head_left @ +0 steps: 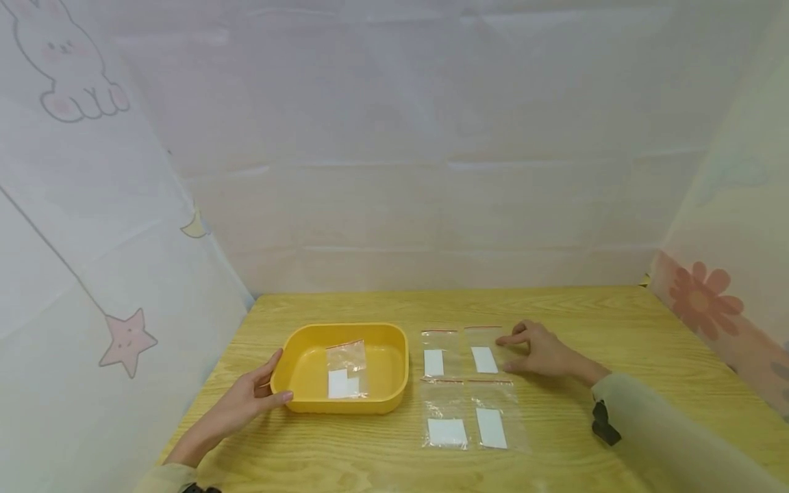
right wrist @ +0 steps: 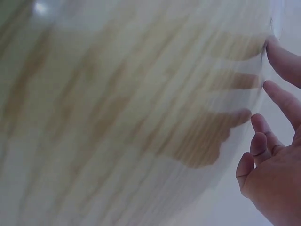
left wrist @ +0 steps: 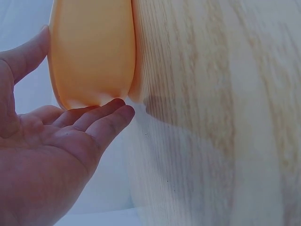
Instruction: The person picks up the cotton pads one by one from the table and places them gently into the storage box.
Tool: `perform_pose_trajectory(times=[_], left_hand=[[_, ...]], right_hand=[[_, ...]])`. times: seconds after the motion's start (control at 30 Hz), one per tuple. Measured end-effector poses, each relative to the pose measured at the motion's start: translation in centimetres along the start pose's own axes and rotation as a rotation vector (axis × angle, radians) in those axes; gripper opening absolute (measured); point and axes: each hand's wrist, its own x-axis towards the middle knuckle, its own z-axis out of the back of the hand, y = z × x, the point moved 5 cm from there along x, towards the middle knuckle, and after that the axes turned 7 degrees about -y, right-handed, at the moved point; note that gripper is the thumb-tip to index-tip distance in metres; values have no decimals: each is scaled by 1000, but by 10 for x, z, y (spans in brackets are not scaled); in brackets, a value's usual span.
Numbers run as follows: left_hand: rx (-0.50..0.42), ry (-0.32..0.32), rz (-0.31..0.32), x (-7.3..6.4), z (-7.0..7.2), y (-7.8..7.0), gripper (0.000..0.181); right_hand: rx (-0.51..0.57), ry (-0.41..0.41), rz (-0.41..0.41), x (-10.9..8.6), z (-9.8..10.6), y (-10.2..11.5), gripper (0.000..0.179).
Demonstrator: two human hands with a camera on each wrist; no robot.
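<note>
In the head view my left hand point(head_left: 246, 397) holds the left end of a yellow plastic basin point(head_left: 385, 405), thumb at the near rim and fingers along the left side. The left wrist view shows the thumb and fingers spread against the basin wall point(left wrist: 91, 52). Inside the basin is a clear zip bag point(head_left: 348, 356) with a red seal line and white pieces. My right hand point(head_left: 542, 350) is lowered at the right edge of the back right zip bag point(head_left: 483, 339), which has a white card inside. In the right wrist view its fingertips point(right wrist: 267, 84) meet the surface, thumb and fingers apart.
Beside that bag lie three more zip bags, each with a white card: back left point(head_left: 440, 342), front left point(head_left: 446, 400) and front right point(head_left: 493, 394). All lie on a wood-grain table point(head_left: 345, 452). Pale printed sheets point(head_left: 431, 219) close off the back and sides.
</note>
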Motion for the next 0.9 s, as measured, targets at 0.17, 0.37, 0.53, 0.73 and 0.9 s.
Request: perform_pose_trajectory(times=[0.17,0.37,0.53,0.73,0.9], left_hand=[[-11,4,2,0,0,-1,96],[1,-5,2,0,0,-1,96],[4,-3,0,0,0,0,96],[1,1,-7,1,0,0,95],[14,2,-2,1,1,0,95]], right_hand=[[25,1,-19,1,2,-4,66],[23,8,-29,3,3,-9,72],[-29,-4,-7,2,2,-8,70],[-66,-33,-28,-2,3,-4,58],[-29,-63,-10,-4,1,3,45]])
